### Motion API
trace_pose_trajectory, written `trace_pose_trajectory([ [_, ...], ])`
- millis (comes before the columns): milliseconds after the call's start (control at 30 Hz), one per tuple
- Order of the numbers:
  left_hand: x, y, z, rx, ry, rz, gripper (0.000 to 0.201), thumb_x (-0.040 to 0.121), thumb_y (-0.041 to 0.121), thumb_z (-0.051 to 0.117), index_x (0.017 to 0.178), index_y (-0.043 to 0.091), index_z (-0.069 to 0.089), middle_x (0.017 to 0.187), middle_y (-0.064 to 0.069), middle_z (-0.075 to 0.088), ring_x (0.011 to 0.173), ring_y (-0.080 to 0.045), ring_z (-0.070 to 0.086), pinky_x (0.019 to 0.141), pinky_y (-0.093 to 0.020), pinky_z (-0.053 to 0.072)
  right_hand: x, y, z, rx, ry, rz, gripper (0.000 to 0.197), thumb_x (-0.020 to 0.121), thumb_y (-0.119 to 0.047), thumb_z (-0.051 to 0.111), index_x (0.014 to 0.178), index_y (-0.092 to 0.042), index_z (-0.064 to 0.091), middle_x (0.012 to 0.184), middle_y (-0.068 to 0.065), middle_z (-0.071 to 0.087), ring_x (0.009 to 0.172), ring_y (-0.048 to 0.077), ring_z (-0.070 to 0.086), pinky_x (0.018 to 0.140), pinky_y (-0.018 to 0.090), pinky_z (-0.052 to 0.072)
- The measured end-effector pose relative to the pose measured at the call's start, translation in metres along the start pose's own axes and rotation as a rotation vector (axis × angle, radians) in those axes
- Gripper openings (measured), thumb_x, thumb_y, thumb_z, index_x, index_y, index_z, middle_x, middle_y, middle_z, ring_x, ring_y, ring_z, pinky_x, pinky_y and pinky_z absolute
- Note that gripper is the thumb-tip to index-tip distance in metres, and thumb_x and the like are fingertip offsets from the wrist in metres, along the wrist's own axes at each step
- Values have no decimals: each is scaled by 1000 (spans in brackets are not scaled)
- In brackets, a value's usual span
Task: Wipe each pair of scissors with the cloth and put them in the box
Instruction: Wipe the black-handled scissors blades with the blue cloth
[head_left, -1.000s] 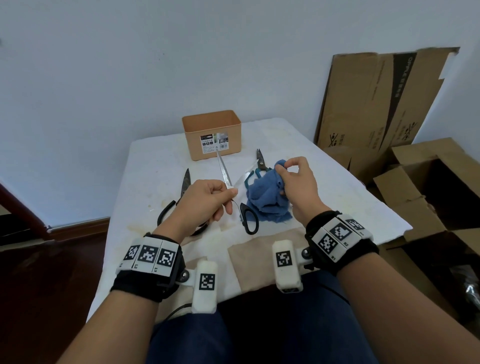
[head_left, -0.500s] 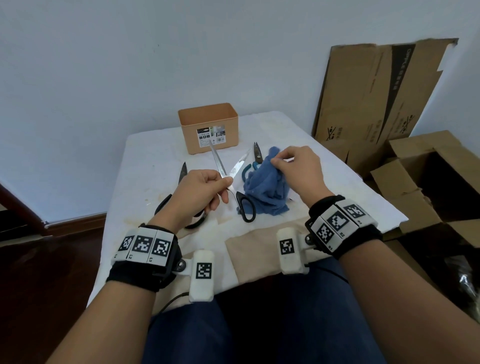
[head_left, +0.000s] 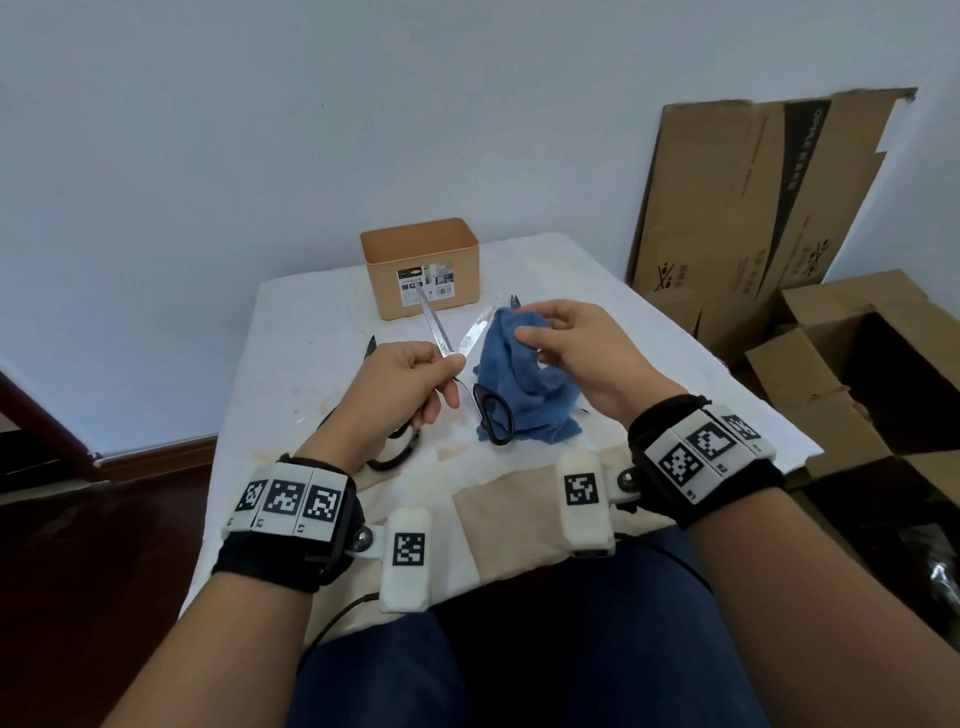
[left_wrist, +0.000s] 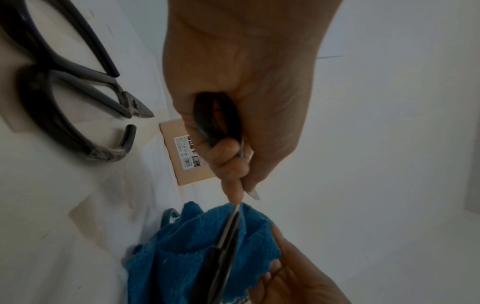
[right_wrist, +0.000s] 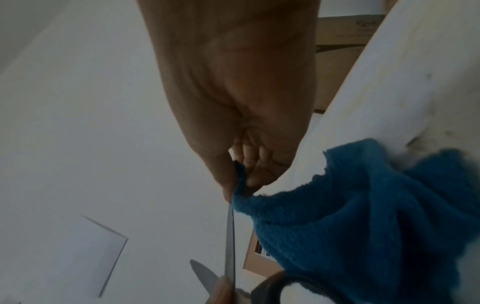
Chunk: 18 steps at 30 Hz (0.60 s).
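My left hand (head_left: 439, 376) grips silver scissors (head_left: 441, 338) near the pivot; their blades are spread apart and one black handle loop (head_left: 496, 415) hangs free. In the left wrist view the other loop (left_wrist: 215, 115) sits inside my left hand (left_wrist: 233, 164). My right hand (head_left: 540, 335) pinches a top corner of the blue cloth (head_left: 524, 395), which hangs beside the right blade and touches it (right_wrist: 230, 236). The right wrist view shows thumb and finger of my right hand (right_wrist: 241, 179) pinching the cloth (right_wrist: 363, 216). The orange box (head_left: 421, 270) stands open at the back of the table.
Large black-handled scissors (head_left: 395, 457) lie on the white table (head_left: 291, 364) under my left hand. Another pair's tip (head_left: 514, 300) shows behind the cloth. Cardboard sheets (head_left: 753, 208) and open cartons (head_left: 857, 374) stand to the right of the table.
The scissors' blades have spread apart in my left hand. My right hand has lifted the cloth corner higher and brought it against the right blade.
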<state>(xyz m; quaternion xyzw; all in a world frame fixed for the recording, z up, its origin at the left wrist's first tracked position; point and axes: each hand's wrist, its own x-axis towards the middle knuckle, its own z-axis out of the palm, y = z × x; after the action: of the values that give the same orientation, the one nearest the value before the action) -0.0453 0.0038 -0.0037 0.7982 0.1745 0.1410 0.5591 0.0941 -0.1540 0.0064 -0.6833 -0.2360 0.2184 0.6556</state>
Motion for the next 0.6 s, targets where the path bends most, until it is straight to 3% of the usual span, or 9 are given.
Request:
trace_pose_trajectory([
  [100, -1, 2, 2, 17, 2, 5, 32, 98, 23, 61, 78, -2, 60, 66, -4, 69, 39, -12, 44, 42, -23, 34, -4, 3, 8, 60, -1, 26, 18, 93, -8, 62, 109, -2, 69, 84, 8, 64, 66, 9, 55, 63, 17, 47],
  [200, -1, 3, 6, 37, -5, 13, 35, 98, 24, 61, 84, -9, 61, 66, -3, 69, 41, -13, 46, 42, -24, 36, -6, 3, 18, 138, -26, 55, 15, 92, -12, 64, 105, -8, 71, 93, 15, 64, 83, 25, 53, 78, 30, 48],
  [267, -1, 4, 8, 52, -9, 14, 35, 99, 24, 61, 85, -9, 61, 63, 0, 69, 42, -13, 47, 42, -23, 38, -7, 3, 23, 126, -22, 80, 19, 92, -13, 65, 109, -7, 67, 93, 14, 64, 86, 26, 53, 78, 34, 49],
  [400, 0, 4, 10, 38, -6, 23, 34, 99, 24, 61, 86, -8, 62, 66, -2, 70, 42, -12, 48, 41, -21, 37, -10, 5, 30, 82, -26, 105, 16, 93, -14, 64, 107, -7, 61, 89, 8, 66, 78, 19, 63, 63, 26, 54],
  [500, 1, 4, 12, 32, -9, 34, 30, 98, 22, 60, 84, -4, 62, 66, -3, 70, 41, -11, 47, 40, -19, 35, -13, 5, 33, 109, -27, 156, 22, 94, -17, 64, 110, -4, 56, 83, 7, 63, 53, 8, 65, 40, 20, 48],
  [533, 1, 4, 13, 33, -11, 38, 28, 98, 21, 60, 83, -2, 62, 67, -4, 70, 41, -11, 47, 40, -18, 35, -14, 4, 34, 117, -29, 166, 22, 94, -17, 64, 110, -3, 56, 77, 5, 63, 47, 6, 64, 38, 19, 46],
  [600, 1, 4, 13, 53, -15, 44, 28, 98, 22, 60, 82, -1, 62, 67, -5, 71, 41, -11, 47, 39, -18, 34, -12, 4, 36, 75, -28, 144, 17, 94, -18, 64, 104, -4, 59, 71, 3, 66, 50, 8, 65, 41, 21, 48],
])
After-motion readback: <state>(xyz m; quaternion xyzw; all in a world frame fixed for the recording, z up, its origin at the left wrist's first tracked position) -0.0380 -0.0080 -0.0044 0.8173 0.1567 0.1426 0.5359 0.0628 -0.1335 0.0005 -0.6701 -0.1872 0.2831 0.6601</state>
